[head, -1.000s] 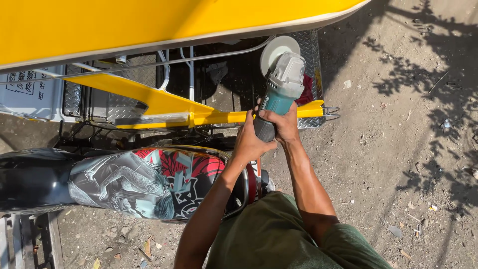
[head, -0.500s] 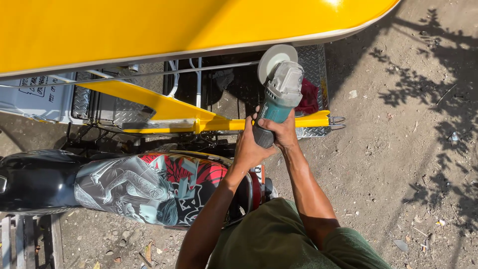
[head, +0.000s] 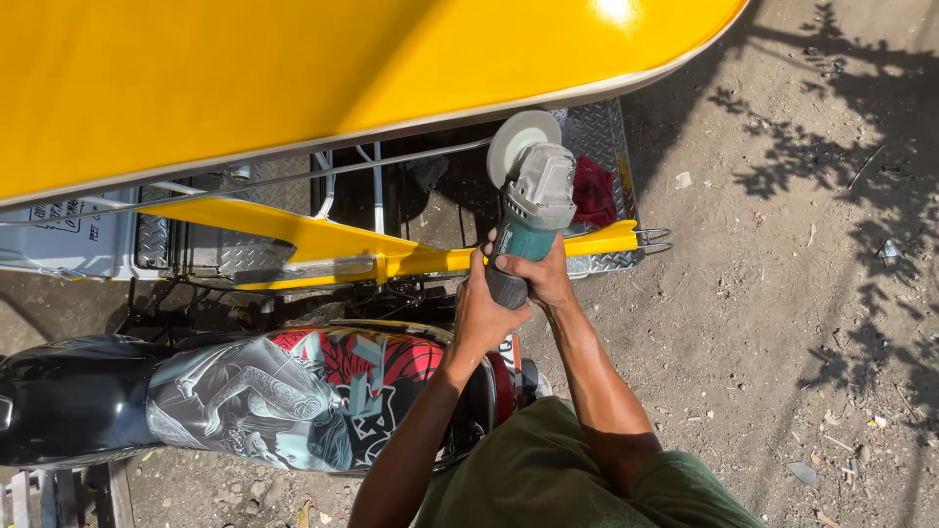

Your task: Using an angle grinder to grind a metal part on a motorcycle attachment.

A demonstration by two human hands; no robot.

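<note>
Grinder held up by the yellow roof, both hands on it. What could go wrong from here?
1. Both hands, left and right, are bare on the grinder; a kickback could likely bring the disc toward them.
2. The disc sits close to the yellow roof edge and a thin rod; it may snag or scar the paint.

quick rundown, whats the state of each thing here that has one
angle grinder: held up in both hands, disc end away from the person
grinder disc: mounted, close under the yellow roof edge; spinning or not, cannot tell
left hand: shut around the grinder's rear grip
right hand: shut around the grinder body
red rag: crumpled on the tread-plate floor
</note>
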